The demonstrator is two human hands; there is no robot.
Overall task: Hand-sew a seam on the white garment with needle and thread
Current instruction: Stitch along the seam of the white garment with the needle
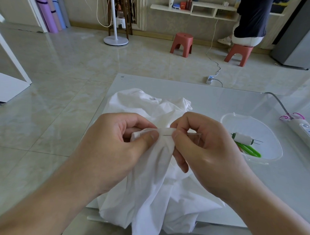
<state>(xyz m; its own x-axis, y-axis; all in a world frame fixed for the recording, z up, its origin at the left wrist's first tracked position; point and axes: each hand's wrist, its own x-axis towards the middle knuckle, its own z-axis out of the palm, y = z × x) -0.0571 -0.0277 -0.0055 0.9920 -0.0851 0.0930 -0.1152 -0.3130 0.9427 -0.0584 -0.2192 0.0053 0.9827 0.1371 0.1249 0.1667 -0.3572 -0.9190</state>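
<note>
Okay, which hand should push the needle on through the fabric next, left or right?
Right. The right hand already pinches the needle at the fold of the white garment, so it can likely drive it on. The left hand grips the fold and looks better kept there, steadying the cloth.

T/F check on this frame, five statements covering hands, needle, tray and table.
1. The left hand pinches a fold of the white garment. True.
2. The needle lies loose on the table. False: it sits in the fabric fold, pinched by the right hand.
3. The thread spool sits in the clear tray. True.
4. The green scissors are in the left hand. False: they lie in the tray beside the spool.
5. A power strip lies on the table, right of the tray. True.
</note>
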